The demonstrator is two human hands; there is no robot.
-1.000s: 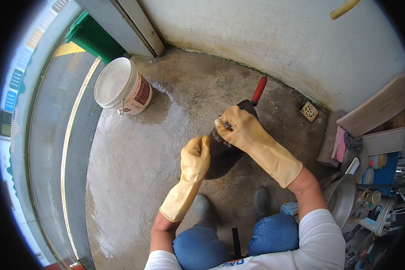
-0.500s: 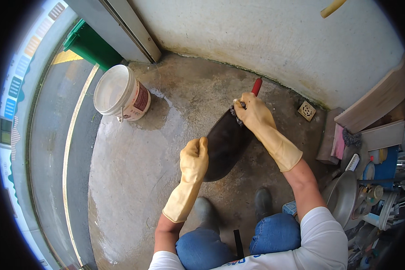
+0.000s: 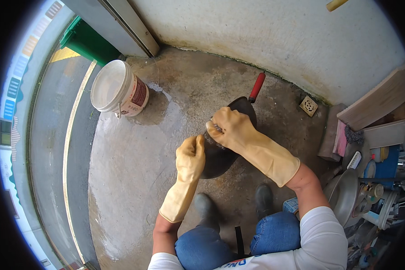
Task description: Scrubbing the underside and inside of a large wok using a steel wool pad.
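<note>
A black wok [image 3: 218,165] with a red handle [image 3: 257,86] is tilted over the wet concrete, its handle toward the wall. My left hand [image 3: 190,156], in a cream rubber glove, is closed on the wok's left rim, thumb on top. My right hand [image 3: 231,127], gloved alike, presses against the wok's middle with curled fingers. It grips a grey steel wool scourer, now almost wholly hidden beneath the glove. Both forearms are bare above the cuffs.
A white bucket [image 3: 114,90] stands at the left, near a green bin [image 3: 91,41]. At the right are a floor drain [image 3: 308,106], leaning boards [image 3: 375,101], a scrub brush [image 3: 354,160] and a large metal basin [image 3: 342,198]. My boots [image 3: 264,200] stand just below the wok.
My right hand has slid with the scourer from the handle end down and left to the wok's middle, uncovering the rim by the handle. My left hand has stayed on the rim.
</note>
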